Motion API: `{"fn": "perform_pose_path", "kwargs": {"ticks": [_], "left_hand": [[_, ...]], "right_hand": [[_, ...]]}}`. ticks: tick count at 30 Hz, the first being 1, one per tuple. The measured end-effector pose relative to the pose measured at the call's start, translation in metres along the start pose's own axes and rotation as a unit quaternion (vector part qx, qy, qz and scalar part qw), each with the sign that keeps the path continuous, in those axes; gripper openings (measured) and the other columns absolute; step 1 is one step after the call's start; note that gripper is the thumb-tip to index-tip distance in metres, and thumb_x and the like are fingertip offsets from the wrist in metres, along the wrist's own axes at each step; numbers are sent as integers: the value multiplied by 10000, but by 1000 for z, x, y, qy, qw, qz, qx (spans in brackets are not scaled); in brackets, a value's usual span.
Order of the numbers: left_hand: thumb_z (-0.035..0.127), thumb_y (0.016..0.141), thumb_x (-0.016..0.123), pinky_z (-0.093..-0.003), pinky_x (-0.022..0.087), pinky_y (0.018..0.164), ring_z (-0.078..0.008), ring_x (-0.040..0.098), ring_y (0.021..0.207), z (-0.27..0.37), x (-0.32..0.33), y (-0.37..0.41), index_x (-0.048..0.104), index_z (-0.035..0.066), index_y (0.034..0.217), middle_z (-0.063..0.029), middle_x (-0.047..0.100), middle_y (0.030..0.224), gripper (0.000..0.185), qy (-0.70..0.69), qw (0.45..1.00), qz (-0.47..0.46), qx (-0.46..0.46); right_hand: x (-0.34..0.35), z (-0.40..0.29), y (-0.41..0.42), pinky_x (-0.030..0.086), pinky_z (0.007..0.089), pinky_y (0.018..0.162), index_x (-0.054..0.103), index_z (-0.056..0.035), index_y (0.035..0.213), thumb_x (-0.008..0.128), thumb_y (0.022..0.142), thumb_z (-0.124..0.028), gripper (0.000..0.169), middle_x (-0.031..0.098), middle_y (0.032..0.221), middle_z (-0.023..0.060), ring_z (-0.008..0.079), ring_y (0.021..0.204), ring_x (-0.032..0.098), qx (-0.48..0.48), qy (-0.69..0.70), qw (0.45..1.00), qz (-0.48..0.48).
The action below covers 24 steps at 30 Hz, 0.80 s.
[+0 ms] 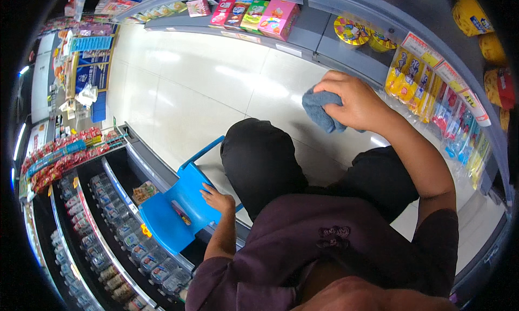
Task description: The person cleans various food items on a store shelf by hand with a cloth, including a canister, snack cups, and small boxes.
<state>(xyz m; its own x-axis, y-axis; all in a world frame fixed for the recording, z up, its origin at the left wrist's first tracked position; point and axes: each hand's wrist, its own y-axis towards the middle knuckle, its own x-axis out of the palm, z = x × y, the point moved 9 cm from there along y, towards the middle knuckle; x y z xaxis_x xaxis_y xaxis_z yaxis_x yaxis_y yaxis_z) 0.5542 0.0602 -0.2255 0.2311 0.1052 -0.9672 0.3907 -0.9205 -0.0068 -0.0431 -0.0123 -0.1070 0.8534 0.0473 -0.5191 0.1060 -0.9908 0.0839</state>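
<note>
My right hand (352, 101) is shut on a bunched grey-blue cloth (322, 108), held above the floor in front of the lower shelf (305, 43). My left hand (219, 199) lies with its fingers spread on a blue plastic chair (172, 213) at my left side. Something small and colourful (181, 213) shows at the chair, but I cannot tell what it is. Beyond the cloth, two yellow-lidded tubs (352, 30) sit on the shelf, and to their right hang yellow plastic packets (411, 77).
Boxed goods (279, 19) line the shelf ahead. Shelves of water bottles (150, 260) stand at the left, behind the chair. Price tags (446, 73) run along the shelf edge at right. Pale floor tiles (194, 79) stretch between the shelves. My bent knees (259, 157) are below.
</note>
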Motion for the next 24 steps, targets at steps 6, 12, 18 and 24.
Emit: {"fn": "perform_pose_path", "kwargs": {"ticks": [6, 12, 18, 24], "left_hand": [[-3, 796, 654, -557, 336, 1152, -529, 401, 1387, -46, 39, 81, 180, 152, 1633, -322, 308, 1586, 974, -10, 997, 60, 36], [-31, 766, 627, -571, 343, 1139, -550, 413, 1358, -5, 30, 208, 218, 154, 1627, -335, 326, 1573, 971, -46, 996, 64, 41], [-120, 704, 548, -594, 334, 1129, -553, 377, 1377, -13, -1, 288, 255, 82, 1603, -342, 296, 1580, 967, -61, 972, 96, 208], [-95, 759, 559, -660, 188, 1194, -468, 270, 1492, -94, 13, 323, 238, 159, 1624, -198, 210, 1668, 957, -26, 987, 9, 158]], "right_hand": [[19, 19, 11, 528, 446, 882, 701, -30, 1090, 643, 788, -118, 320, 648, 1070, 153, 370, 1006, 652, 17, -3, 999, -42], [66, 35, 28, 524, 451, 891, 699, -37, 1109, 640, 785, -118, 340, 637, 1102, 147, 361, 1045, 638, 92, -42, 988, -115], [89, 23, 72, 520, 426, 891, 685, -21, 1094, 634, 771, -71, 331, 633, 1077, 147, 356, 1031, 630, 107, -83, 986, -100], [83, 9, 121, 519, 399, 897, 673, -12, 1101, 643, 776, -51, 329, 638, 1075, 150, 357, 1012, 638, 107, -117, 987, -3]]}}
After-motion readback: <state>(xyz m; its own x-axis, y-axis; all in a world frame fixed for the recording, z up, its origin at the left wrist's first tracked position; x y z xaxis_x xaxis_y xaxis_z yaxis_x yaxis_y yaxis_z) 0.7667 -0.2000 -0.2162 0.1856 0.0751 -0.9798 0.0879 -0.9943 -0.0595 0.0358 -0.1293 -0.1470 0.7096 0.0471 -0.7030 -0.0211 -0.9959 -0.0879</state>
